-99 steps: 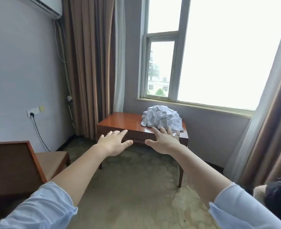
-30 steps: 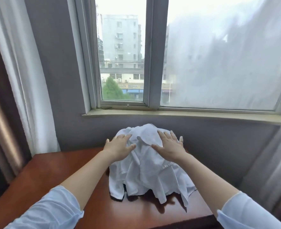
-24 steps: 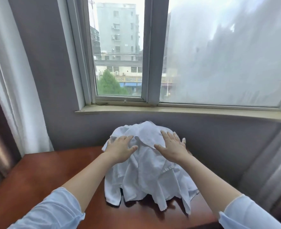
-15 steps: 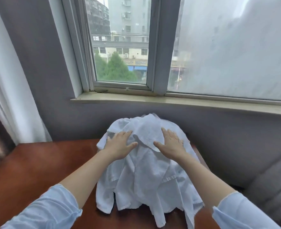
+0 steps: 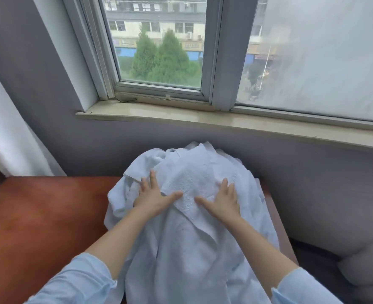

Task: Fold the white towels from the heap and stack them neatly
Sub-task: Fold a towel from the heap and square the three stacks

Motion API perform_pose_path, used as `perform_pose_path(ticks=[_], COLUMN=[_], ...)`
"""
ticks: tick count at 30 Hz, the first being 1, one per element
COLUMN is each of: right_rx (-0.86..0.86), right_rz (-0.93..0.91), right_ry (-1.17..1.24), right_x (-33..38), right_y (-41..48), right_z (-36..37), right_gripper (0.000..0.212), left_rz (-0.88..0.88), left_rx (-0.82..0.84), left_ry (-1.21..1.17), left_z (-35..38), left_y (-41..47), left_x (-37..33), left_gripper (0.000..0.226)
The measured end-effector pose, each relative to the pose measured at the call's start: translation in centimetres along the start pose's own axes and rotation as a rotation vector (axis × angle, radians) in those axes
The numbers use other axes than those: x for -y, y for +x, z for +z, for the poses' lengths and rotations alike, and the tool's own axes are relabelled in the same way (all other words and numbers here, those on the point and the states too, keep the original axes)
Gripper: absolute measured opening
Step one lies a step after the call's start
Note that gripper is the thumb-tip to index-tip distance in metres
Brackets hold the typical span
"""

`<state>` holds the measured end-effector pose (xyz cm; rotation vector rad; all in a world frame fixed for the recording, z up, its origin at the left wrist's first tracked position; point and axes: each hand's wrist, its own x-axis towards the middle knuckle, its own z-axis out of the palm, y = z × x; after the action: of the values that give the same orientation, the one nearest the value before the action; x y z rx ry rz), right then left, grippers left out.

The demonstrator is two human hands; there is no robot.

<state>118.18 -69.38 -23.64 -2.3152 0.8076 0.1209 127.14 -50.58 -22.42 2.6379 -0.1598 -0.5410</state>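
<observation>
Nearest to me, the left sleeve (image 5: 76, 281) and the right sleeve (image 5: 301, 288), both pale blue, are cut off by the bottom of the frame. Between the forearms the heap of white towels (image 5: 181, 260) also runs out of the bottom, so I cannot see where its near side ends or whether it hangs over the table's front edge. I cannot count the towels in it, because the folds hide one another.

Further in, my left hand (image 5: 152, 198) lies flat on the heap with its fingers straight and its thumb spread, gripping nothing. My right hand (image 5: 222, 202) lies the same way, just beside it. Both press on the top towel (image 5: 194, 172), whose loose edge runs down between the two thumbs. The outer fingers of the left hand are partly lost against the cloth.

The heap sits at the right end of the red-brown table (image 5: 38, 227). To its left there is a broad stretch of bare top. To its right only a narrow strip shows before the table's edge drops away. Low at the far right is a pale padded shape (image 5: 367, 270), blurred and cut off, which I cannot identify.

Behind the heap is the grey wall (image 5: 312, 183). I cannot tell whether cloth touches it. Above runs the sill (image 5: 203, 119), then the window (image 5: 159, 51), whose right pane is hazy. A white curtain (image 5: 10, 139) hangs at the left edge.
</observation>
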Motion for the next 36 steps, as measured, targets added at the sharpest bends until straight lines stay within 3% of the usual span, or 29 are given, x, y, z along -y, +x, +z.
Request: perform_pose_path(ticks=[7, 15, 21, 29, 36], right_rx=[0.009, -0.073, -0.205, -0.268, -0.219], right_rz=[-0.083, -0.17, -0.301, -0.525, -0.622], right_ry=[0.035, 0.44, 0.488, 0.589, 0.652], right_x=[-0.7, 1.3, 5.5, 15.7, 27.2], right_y=[1.4, 0.0, -2.6, -6.8, -9.7], right_z=[0.9, 0.4, -1.1, 0.3, 8.1], right_gripper=[0.112, 0.097, 0.06, 0.079, 0.083], left_rz=[0.087, 0.213, 0.268, 0.323, 0.336], left_rx=[-0.109, -0.184, -0.284, -0.536, -0.629], left_ry=[-0.154, -0.4, -0.579, -0.697, -0.707], left_z=[2.1, 0.9, -2.5, -10.9, -19.6], left_y=[0.4, -0.7, -2.1, -3.7, -3.4], left_x=[-0.5, -1.0, -1.1, 4.0, 15.3], left_gripper=[0.11, 0.08, 0.067, 0.066, 0.065])
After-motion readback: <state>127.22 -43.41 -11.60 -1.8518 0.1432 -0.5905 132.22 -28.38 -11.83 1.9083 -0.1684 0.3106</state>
